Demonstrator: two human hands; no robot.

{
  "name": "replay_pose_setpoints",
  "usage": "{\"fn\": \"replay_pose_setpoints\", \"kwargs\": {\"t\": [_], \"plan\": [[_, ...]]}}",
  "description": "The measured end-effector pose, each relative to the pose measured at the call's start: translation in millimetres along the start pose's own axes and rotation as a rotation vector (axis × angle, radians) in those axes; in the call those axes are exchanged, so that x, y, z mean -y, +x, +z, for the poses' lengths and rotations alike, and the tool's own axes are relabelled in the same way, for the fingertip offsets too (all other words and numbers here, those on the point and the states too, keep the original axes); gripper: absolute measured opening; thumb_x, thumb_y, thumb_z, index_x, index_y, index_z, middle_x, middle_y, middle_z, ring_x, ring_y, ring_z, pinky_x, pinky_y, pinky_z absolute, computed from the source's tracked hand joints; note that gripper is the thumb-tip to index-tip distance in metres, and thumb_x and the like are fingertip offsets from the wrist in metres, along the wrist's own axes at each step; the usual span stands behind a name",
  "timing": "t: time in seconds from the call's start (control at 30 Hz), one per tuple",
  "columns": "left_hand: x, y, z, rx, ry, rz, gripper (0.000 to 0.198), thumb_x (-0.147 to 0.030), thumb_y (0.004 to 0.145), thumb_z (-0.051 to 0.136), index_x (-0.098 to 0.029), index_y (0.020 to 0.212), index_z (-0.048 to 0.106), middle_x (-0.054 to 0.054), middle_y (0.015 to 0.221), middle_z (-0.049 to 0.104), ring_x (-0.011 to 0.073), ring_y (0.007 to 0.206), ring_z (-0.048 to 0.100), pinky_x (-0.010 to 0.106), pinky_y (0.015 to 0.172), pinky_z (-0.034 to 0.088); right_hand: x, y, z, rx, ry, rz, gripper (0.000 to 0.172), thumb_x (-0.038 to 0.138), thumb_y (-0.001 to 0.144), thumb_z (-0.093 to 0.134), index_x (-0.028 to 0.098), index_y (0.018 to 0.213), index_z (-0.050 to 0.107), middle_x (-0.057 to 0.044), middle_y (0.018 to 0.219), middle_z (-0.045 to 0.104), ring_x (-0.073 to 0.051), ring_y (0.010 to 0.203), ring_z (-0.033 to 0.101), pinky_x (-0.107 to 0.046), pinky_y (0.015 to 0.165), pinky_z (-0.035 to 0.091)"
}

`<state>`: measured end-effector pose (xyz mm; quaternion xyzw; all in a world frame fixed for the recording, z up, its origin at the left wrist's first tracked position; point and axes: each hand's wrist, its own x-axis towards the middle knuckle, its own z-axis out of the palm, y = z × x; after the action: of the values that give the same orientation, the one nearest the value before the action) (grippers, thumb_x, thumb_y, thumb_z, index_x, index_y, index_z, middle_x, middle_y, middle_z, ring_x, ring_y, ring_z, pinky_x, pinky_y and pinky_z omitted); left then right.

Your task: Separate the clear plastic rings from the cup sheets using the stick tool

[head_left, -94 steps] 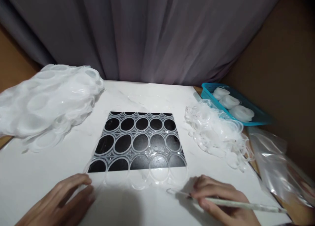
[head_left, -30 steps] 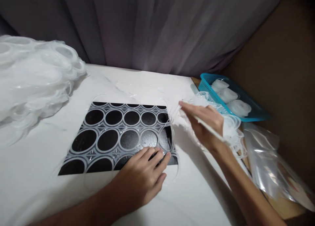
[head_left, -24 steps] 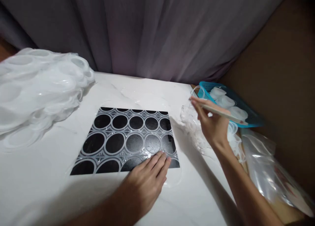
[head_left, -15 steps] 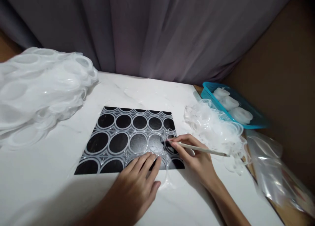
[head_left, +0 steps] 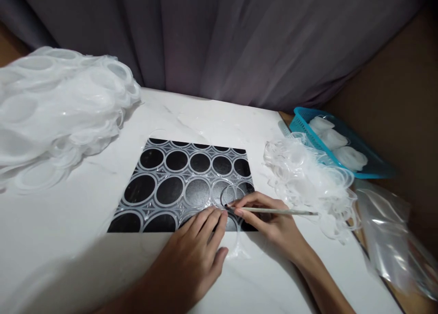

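A black sheet (head_left: 170,191) with rows of black circles lies on the table, and clear plastic with pale rings covers part of it. My left hand (head_left: 201,241) rests flat at the sheet's near edge, its fingers stretched out and pressing on the plastic. In my right hand (head_left: 270,218) is a slim pale stick (head_left: 284,211), pinched like a pen, its dark tip down on the sheet just past my left fingertips. A loose clear plastic ring (head_left: 221,195) stands up beside my right fingertips; whether they also hold it I cannot tell.
At the left is a large heap of white translucent ring-patterned sheets (head_left: 65,99). To the right lie a tangle of clear ring scraps (head_left: 308,172), a blue basket (head_left: 303,122) with several white bundles (head_left: 351,158), and clear plastic bags (head_left: 383,227). A grey curtain (head_left: 212,40) hangs behind the table.
My right hand has brought the stick's tip nearer, down toward my left fingertips. A clear ring now rises farther left over the sheet. The view has shifted slightly.
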<state>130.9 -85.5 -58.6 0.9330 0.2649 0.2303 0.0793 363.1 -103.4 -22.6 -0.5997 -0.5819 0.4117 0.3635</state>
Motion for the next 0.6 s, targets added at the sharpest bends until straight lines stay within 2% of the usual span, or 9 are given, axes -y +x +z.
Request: {"fn": "replay_pose_setpoints", "kwargs": {"t": [0.27,0.37,0.43,0.5,0.6], "plan": [[1,1,-1.2,0.024,-0.009,0.038,0.049,-0.024,0.104,0.049,0.000,0.146,0.052,0.017,0.139,0.066,0.0331,0.129,0.058,0.046,0.107,0.049,0,-1,3,-0.037,-0.015,-0.056,0.012,0.037,0.096,0.075,0.026,0.100,0.079,-0.003,0.101,0.082,-0.020,0.088,0.077,-0.028,0.071,0.060],[1,2,-2.1,0.013,-0.019,0.050,0.048,-0.023,0.103,0.050,0.001,0.146,0.052,0.018,0.139,0.065,0.0343,0.130,0.057,0.048,0.106,0.049,-2,-2,4,-0.025,-0.108,-0.188,0.011,0.029,0.099,0.071,0.028,0.106,0.079,-0.002,0.105,0.083,-0.020,0.093,0.078,-0.031,0.079,0.062],[2,3,-3.7,0.014,-0.045,0.055,0.046,-0.022,0.103,0.051,0.000,0.144,0.053,0.017,0.138,0.066,0.0347,0.128,0.058,0.048,0.105,0.051,-5,-4,4,-0.003,-0.235,-0.400,0.024,0.019,0.103,0.063,0.028,0.120,0.076,-0.004,0.117,0.081,-0.021,0.103,0.078,-0.035,0.088,0.062],[2,4,-6.1,0.030,-0.099,0.047,0.044,-0.022,0.102,0.053,-0.002,0.141,0.055,0.016,0.136,0.067,0.0346,0.125,0.059,0.049,0.105,0.051,-9,-9,7,0.028,-0.410,-0.584,0.042,0.010,0.104,0.054,0.027,0.141,0.066,-0.006,0.134,0.075,-0.022,0.117,0.074,-0.039,0.094,0.060],[3,5,-9.8,0.054,-0.184,0.020,0.042,-0.021,0.101,0.054,-0.004,0.139,0.057,0.015,0.135,0.068,0.0342,0.124,0.059,0.049,0.106,0.052,-15,-17,12,0.028,-0.657,-0.646,0.062,0.002,0.105,0.045,0.026,0.162,0.041,-0.009,0.151,0.062,-0.022,0.127,0.070,-0.038,0.092,0.061]]}}
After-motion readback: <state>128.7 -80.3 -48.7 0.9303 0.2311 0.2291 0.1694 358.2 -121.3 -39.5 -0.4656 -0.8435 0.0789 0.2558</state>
